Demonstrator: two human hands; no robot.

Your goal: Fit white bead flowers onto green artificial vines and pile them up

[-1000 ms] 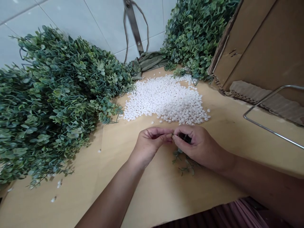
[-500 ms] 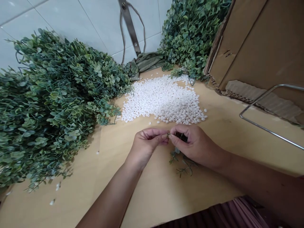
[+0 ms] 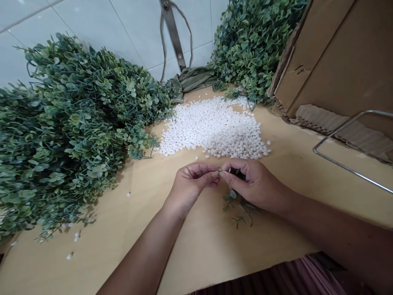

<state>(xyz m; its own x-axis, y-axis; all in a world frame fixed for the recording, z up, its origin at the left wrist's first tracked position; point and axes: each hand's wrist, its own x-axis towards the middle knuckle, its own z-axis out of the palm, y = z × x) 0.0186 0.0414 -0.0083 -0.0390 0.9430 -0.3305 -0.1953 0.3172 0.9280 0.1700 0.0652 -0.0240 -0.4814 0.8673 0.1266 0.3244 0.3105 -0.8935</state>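
Note:
My right hand (image 3: 250,176) is closed around a leafy green sprig (image 3: 242,217), whose lower leaves hang beneath the palm. Between the pinched thumb and finger of this hand, part of the stem reaches the other fingertips. My left hand (image 3: 196,180) pinches at that stem's end, its fingertips almost touching the right ones; whatever small piece it may hold is hidden. Just beyond both hands spreads a heap of small white bead-like pieces (image 3: 211,127) on the tan work surface (image 3: 190,254).
Thick bunches of green foliage (image 3: 70,135) fill the left side, with more foliage (image 3: 245,53) at the back right. A cardboard box (image 3: 344,65) and a bent metal rod (image 3: 353,168) stand at right. A dark cloth (image 3: 196,78) lies by the tiled wall (image 3: 129,24).
The view has shifted slightly. Both hands stay fingertip to fingertip over the same spot, with the sprig still in the right hand.

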